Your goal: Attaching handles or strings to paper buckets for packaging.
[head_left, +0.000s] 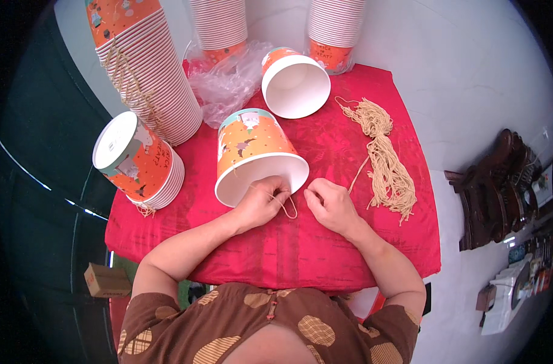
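Note:
An orange paper bucket (255,142) with a teal band and cartoon figures lies tilted on the red cloth, its white mouth facing me. My left hand (267,201) is at the lower rim, fingers pinched on a thin tan string (290,213) that hangs in a small loop. Just right of the rim, my right hand (332,206) is closed, its fingertips curled under; whatever they hold is hidden. A strand from a tan string bundle (382,155) runs down to beside that hand.
Another bucket (296,85) lies on its side behind. At left stand a short bucket stack (146,167) and a tall stack (152,79) with strings hanging. Crumpled clear plastic (225,88) and two more stacks (219,27) are at the back. Red cloth (276,255) covers the table.

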Tool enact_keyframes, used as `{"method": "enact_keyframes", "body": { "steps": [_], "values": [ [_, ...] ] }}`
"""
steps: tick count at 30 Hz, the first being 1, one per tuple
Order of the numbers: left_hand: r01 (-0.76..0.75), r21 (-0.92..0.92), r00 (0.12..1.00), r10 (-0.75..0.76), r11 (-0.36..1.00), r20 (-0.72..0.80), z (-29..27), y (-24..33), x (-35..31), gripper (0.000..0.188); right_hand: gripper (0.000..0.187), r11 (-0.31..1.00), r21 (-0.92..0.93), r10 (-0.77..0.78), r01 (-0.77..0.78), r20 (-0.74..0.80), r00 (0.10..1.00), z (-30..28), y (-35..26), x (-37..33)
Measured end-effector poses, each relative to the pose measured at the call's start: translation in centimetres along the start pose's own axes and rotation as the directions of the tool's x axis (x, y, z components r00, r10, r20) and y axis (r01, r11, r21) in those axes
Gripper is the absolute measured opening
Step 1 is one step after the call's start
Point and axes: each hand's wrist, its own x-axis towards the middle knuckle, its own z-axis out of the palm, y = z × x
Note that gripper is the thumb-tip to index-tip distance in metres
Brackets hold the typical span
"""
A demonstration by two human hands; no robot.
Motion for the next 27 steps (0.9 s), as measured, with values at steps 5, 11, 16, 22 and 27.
{"method": "enact_keyframes", "body": {
  "steps": [5, 11, 16, 22, 27],
  "values": [
    [0.037, -0.064, 0.998, -0.04, 0.997, -0.047, 0.6, 0.1, -0.1, 0.008, 0.008, 0.892, 0.305, 0.319, -0.335, 0.101, 0.942, 1.1, -1.0, -0.2],
    [0.041, -0.176, 0.994, -0.057, 0.984, -0.091, 1.5, 0.4, -0.3, 0.005, 0.013, 0.652, 0.499, 0.509, -0.571, 0.27, 0.817, 1.4, -2.2, -0.1],
    [0.028, -0.206, 0.994, -0.048, 0.978, -0.095, 1.6, 0.1, -0.2, 0.005, 0.018, 0.586, 0.592, 0.517, -0.553, 0.253, 0.818, 2.2, -2.0, -0.2],
    [0.075, -0.212, 0.994, -0.091, 0.974, -0.066, 1.6, -0.5, 0.3, 0.008, 0.012, 0.92, 0.303, 0.264, -0.247, -0.017, 0.964, 3.6, 0.9, -0.8],
    [0.297, -0.456, 0.946, -0.324, 0.839, 0.022, 0.7, 0.7, 0.8, 0.01, 0.016, 0.991, 0.077, 0.115, -0.109, -0.073, 0.991, 3.2, 0.2, -0.4]
  ]
}}
